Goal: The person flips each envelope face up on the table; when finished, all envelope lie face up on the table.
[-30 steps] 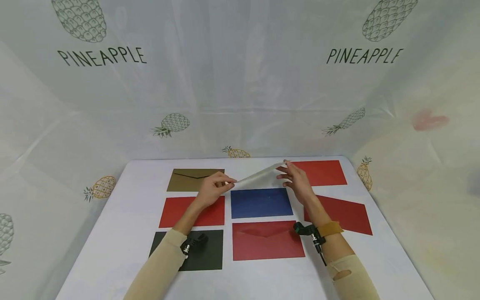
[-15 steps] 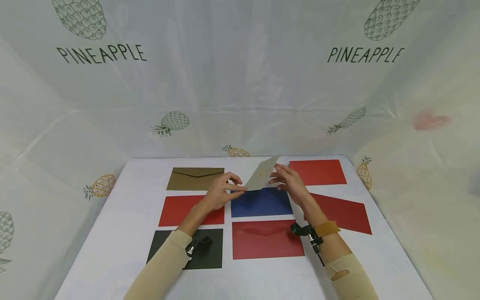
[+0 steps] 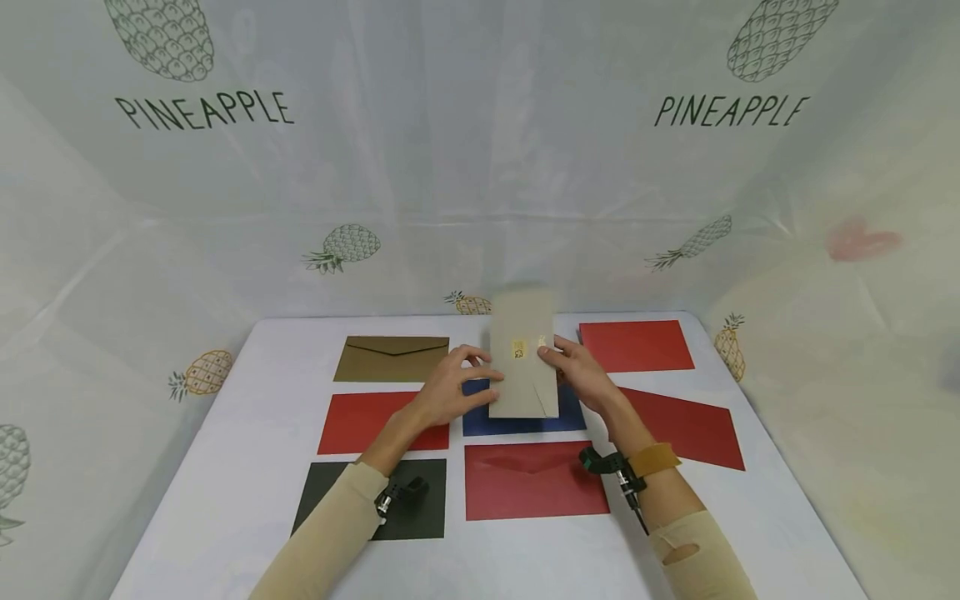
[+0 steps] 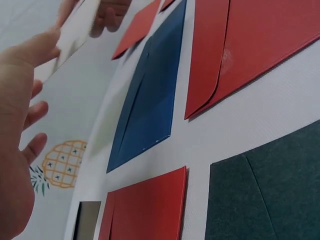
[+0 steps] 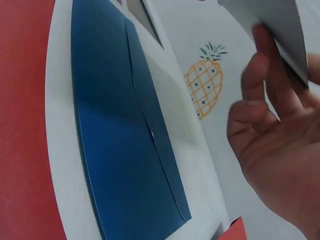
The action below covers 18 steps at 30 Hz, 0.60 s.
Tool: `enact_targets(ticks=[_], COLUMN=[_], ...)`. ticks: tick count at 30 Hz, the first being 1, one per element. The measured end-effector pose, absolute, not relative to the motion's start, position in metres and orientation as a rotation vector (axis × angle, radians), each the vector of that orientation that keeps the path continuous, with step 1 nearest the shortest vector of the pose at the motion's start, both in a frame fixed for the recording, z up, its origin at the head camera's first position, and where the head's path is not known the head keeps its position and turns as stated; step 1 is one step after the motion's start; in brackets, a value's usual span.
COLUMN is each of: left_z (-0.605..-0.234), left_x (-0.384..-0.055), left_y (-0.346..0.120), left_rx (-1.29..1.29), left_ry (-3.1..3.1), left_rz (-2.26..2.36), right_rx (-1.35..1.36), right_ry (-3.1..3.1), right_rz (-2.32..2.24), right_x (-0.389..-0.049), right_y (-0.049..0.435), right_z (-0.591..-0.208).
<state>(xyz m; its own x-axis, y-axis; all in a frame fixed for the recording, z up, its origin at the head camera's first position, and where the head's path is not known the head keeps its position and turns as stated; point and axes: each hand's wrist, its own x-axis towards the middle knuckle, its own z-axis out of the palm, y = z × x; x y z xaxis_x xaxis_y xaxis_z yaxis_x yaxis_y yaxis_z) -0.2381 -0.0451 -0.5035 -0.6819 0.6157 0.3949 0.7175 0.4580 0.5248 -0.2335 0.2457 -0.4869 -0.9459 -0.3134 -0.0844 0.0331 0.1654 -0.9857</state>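
Note:
A cream envelope (image 3: 522, 385) with small gold marks is held up on end above the blue envelope (image 3: 525, 426). My right hand (image 3: 587, 372) pinches its right edge, the thumb on the near face and fingers behind it. On the opposite side, my left hand (image 3: 447, 389) has its fingers spread, with the tips at the envelope's left edge. In the left wrist view part of the cream envelope (image 4: 72, 37) shows beyond the left thumb. From the right wrist, the underside of the cream envelope (image 5: 272, 25) looks grey and shaded.
Other envelopes lie flat in rows on the white table (image 3: 202, 517): olive (image 3: 392, 360), red (image 3: 367, 417) and dark green (image 3: 412, 508) at left. A red one (image 3: 525, 492) lies in front, with red (image 3: 637, 346) and dark red (image 3: 690, 429) at right. A pineapple-print sheet (image 3: 465, 167) stands behind.
The cream envelope has been lifted and turned from nearly edge-on to upright, its face towards me. The right thumb has come onto its face, and the left fingers have loosened from a pinch.

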Motion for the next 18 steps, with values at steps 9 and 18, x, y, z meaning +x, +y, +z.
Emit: enact_targets(ticks=[9,18], left_z=[-0.501,-0.496], left_x=[-0.25,-0.256], left_y=[-0.051,-0.062], left_rx=[-0.913,-0.788], left_ry=[-2.513,-2.558], left_rz=[-1.157,-1.385], right_rx=[-0.508,-0.498], right_ry=[2.034,2.148], right_rz=[-1.59,-1.569], right_x=[-0.225,-0.225], right_y=[0.242,0.236], right_z=[-0.48,-0.479])
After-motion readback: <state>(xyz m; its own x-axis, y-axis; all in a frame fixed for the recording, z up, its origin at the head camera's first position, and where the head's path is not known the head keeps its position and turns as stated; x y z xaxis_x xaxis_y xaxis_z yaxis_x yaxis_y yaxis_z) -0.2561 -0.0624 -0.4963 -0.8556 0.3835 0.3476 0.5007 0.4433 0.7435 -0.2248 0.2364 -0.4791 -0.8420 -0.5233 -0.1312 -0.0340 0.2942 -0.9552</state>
